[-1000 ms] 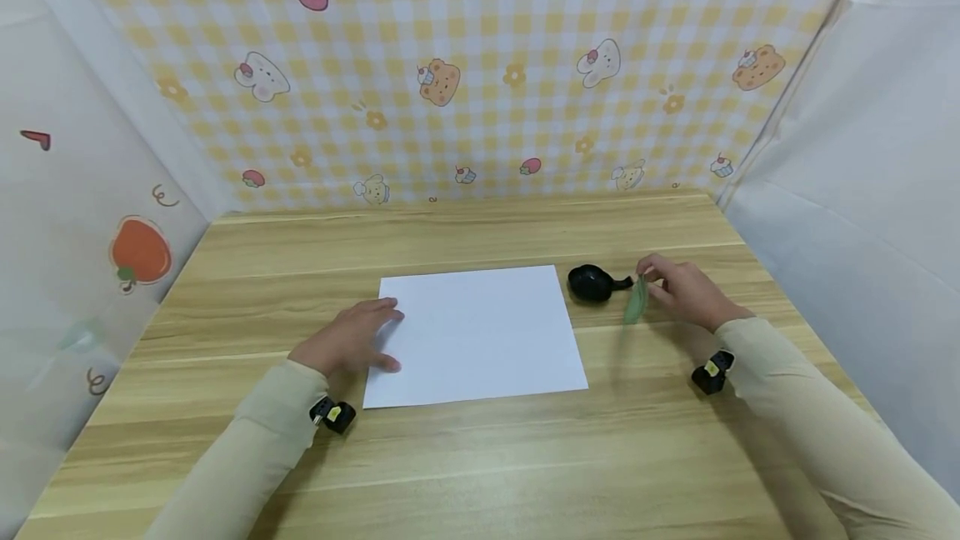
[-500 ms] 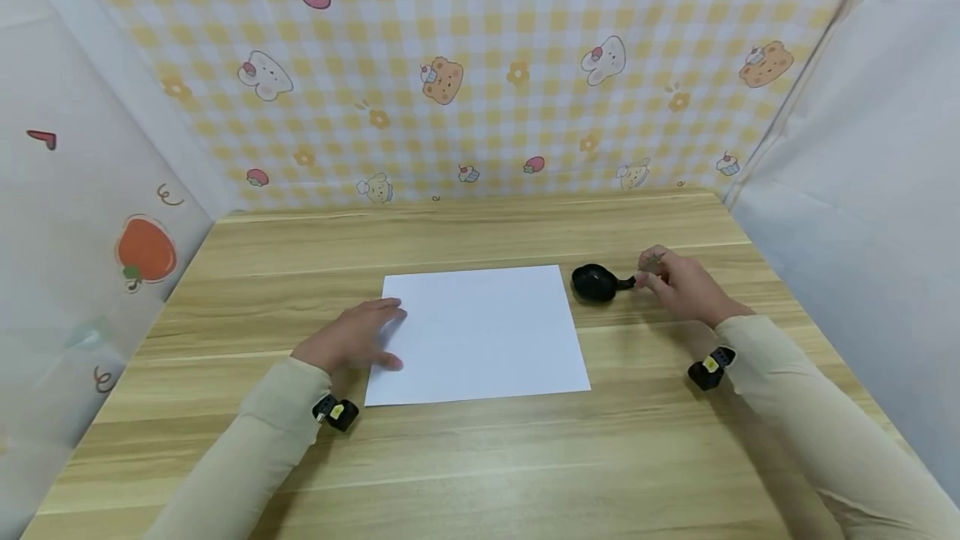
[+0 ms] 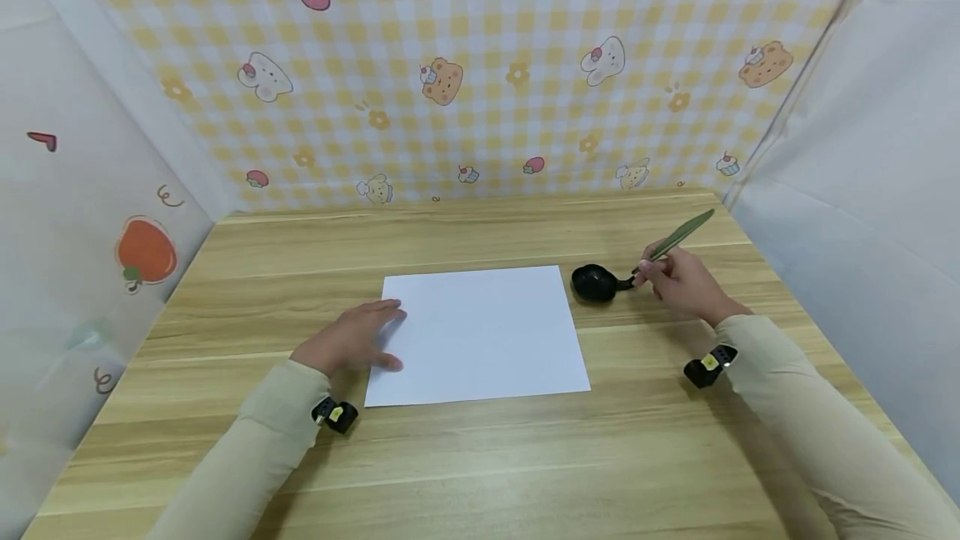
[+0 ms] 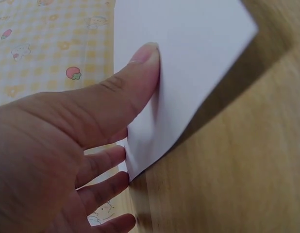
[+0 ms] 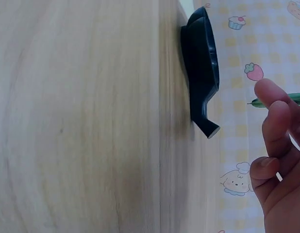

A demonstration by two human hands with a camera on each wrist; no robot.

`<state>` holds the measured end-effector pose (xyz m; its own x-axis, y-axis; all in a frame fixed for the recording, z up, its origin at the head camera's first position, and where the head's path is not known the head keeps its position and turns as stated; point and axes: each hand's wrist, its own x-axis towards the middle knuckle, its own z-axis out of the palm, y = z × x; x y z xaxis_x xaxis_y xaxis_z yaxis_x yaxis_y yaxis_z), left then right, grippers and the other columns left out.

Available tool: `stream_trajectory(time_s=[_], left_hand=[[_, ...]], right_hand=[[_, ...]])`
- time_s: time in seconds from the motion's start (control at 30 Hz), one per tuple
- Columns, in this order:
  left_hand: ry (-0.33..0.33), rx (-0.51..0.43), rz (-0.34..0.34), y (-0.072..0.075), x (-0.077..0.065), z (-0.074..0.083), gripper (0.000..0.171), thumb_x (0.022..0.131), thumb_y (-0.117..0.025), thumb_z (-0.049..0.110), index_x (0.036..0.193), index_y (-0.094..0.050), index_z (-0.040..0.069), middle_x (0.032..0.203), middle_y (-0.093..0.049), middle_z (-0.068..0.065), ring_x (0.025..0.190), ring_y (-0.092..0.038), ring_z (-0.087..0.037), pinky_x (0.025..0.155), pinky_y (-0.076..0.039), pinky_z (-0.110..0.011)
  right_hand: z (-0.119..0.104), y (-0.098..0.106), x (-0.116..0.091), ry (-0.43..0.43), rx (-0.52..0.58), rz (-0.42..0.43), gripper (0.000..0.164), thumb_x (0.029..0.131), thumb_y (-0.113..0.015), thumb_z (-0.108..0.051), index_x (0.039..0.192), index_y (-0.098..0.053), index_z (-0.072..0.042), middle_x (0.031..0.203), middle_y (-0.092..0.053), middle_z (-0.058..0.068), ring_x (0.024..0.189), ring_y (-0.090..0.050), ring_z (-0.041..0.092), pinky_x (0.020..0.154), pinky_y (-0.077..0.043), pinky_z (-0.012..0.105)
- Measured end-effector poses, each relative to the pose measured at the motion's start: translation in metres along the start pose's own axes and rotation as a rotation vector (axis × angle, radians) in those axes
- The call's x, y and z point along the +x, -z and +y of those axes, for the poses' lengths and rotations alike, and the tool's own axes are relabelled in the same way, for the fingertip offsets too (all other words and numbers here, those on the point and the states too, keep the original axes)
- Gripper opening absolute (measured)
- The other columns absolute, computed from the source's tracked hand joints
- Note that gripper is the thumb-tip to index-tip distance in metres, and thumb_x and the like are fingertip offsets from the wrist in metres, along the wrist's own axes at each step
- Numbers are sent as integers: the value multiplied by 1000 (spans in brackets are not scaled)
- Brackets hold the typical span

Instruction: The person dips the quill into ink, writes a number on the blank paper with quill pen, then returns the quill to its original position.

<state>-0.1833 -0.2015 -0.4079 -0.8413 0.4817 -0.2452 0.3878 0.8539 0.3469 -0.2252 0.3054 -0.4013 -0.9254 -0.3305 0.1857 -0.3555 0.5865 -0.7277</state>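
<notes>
In the head view, my right hand (image 3: 684, 282) pinches a slim green leaf-shaped pen (image 3: 684, 233) at the table's right. Its broad end slants up toward the back right. A thin tip (image 5: 250, 103) pokes out past the fingers in the right wrist view. Just left of these fingertips lies a black spoon-shaped object (image 3: 594, 284) with a rounded bowl and a short bent handle. A blank white sheet of paper (image 3: 480, 336) lies in the middle. My left hand (image 3: 352, 340) rests on its left edge, fingers and thumb spread; the left wrist view shows the thumb (image 4: 140, 73) over the sheet.
Everything lies on a wood-grain table (image 3: 480, 473). A yellow checked cloth (image 3: 480, 73) with cartoon prints hangs behind it, and white cloth (image 3: 862, 157) closes in both sides. Each wrist wears a small black camera (image 3: 335, 414).
The green pen has swung round in my right hand, from hanging down below the fingertips to pointing up and back. The left hand, paper and black object have stayed in place.
</notes>
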Motion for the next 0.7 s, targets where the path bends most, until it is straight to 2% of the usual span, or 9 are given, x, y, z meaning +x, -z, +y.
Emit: stream_trajectory(time_s=[0.07,0.23,0.3,0.43,0.53,0.7], left_hand=[[-1,-1,1,0,0,0,82,76,-82,35,140,-47,-1,151,-34,-22,137,-31,-43,110,-27,-57],[0,-9,2,-1,-1,0,82,76,-82,35,141,-46,-1,152,-34,-21,138,-30,-42,111,-27,-55],[3,-19,2,-1,-1,-1,82,77,-82,34,141,-46,0,152,-33,-21,139,-30,-41,111,-26,-55],[10,-41,-3,-1,-1,0,82,77,-81,34,142,-45,0,153,-32,-20,139,-28,-41,111,-26,-55],[13,-46,-6,0,-2,0,82,77,-81,34,142,-45,0,153,-31,-20,140,-28,-41,111,-25,-55],[11,-40,-7,0,-3,1,82,78,-80,34,143,-44,0,153,-31,-20,140,-27,-41,112,-25,-55]], right_hand=[[-1,0,0,-11,40,9,12,103,-47,-12,104,-50,0,82,-69,22,44,-48,15,39,-38,28],[-2,-1,-1,-34,99,38,16,104,-44,-12,106,-46,4,80,-70,16,47,-52,19,42,-40,27],[-2,-1,-2,-26,131,46,16,104,-43,-11,106,-45,4,79,-70,14,47,-53,23,43,-41,27],[-2,-2,-3,8,230,50,13,104,-42,-7,104,-43,6,81,-70,17,50,-54,29,45,-46,28],[-3,-2,-5,29,309,47,14,104,-42,-6,104,-41,8,83,-69,17,54,-56,28,49,-49,31],[-9,-2,-4,45,384,49,25,106,-39,-13,104,-41,12,82,-69,11,55,-57,26,53,-47,31]])
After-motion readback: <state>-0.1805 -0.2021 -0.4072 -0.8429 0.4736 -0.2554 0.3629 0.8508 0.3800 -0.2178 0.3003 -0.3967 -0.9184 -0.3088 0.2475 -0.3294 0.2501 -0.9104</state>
